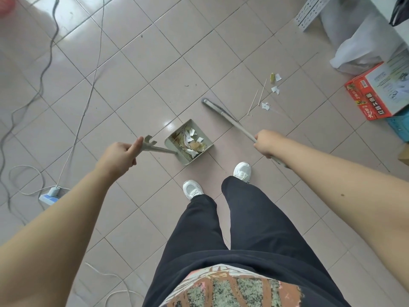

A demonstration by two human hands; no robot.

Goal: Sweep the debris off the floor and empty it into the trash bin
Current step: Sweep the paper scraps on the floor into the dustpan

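Observation:
My left hand (120, 155) grips the long handle of a grey-green dustpan (177, 151). The pan rests on the tiled floor in front of my feet and holds paper scraps and dry leaves (192, 140). My right hand (265, 142) is closed around the pale broom handle (230, 119); the grey broom head (208, 102) sits up and to the right of the pan. More debris lies to the right of the broom head: white paper bits (275, 89), thin wooden sticks (257, 96) and a small yellow-green piece (272, 76).
Cables (88, 94) trail across the floor on the left, ending at a power strip (51, 196). A red and white cardboard box (376, 94), a white plastic bag (358, 52) and a white perforated panel (309, 12) crowd the right side. My white shoes (192, 189) stand just behind the pan.

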